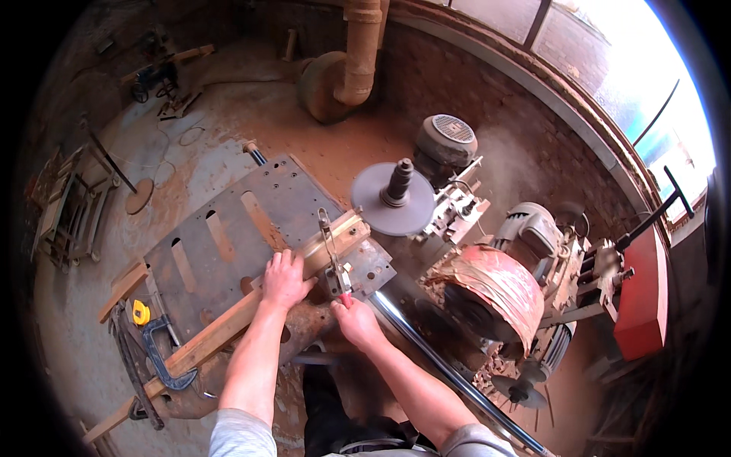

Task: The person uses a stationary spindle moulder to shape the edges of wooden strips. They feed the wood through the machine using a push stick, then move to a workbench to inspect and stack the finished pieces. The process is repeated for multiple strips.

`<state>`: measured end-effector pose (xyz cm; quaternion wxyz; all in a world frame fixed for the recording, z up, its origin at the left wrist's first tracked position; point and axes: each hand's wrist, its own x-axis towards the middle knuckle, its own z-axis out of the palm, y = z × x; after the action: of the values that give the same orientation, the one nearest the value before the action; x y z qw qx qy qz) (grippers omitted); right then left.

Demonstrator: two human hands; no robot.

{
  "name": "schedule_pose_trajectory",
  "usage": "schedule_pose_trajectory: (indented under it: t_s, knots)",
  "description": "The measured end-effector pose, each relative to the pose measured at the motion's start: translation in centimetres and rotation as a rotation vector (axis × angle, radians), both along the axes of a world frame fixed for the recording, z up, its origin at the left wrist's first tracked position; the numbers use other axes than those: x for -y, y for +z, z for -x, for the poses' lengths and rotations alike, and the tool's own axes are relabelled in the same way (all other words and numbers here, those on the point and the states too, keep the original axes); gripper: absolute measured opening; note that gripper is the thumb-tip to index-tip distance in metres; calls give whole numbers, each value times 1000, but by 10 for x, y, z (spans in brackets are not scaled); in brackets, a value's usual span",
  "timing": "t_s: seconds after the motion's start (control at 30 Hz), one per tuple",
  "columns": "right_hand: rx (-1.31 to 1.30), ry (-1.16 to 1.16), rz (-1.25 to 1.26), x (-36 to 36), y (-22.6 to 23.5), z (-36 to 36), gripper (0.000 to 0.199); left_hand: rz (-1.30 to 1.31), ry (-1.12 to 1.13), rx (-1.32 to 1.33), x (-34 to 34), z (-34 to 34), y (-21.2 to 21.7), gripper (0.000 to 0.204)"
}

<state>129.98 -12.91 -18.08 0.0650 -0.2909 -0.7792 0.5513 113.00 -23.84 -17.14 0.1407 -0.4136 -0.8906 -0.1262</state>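
My left hand lies on the metal work table beside a curved wooden piece, its fingers stretched out and its thumb toward the clamp. Closed around a red handle is my right hand. That handle belongs to a toggle clamp, whose metal arm reaches over the wood at the table's right end. A large grey circular blade on an upright threaded spindle stands just beyond the wood's far end. A long wooden rail runs along the table's near edge.
A slotted steel table carries a blue C-clamp and a yellow tape measure at its left end. Right of the blade are motors, a wrapped drum-shaped cover, a lower blade and a steel guide rail.
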Motion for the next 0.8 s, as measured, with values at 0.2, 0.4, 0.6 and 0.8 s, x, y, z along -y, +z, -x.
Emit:
schedule_pose_trajectory:
  t_s: [0.2, 0.4, 0.6, 0.8]
  knots:
    - [75, -3, 76, 7, 21, 54, 44, 11, 13, 15, 9, 56, 10, 70]
    - [-63, -188, -483, 25, 33, 102, 31, -21, 59, 230, 13, 118, 27, 62]
    - [238, 59, 358, 0, 112, 125, 27, 221, 26, 475, 10, 196, 64, 47]
    - [313, 8, 499, 2, 156, 131, 28, 272, -40, 706, -12, 227, 45, 45]
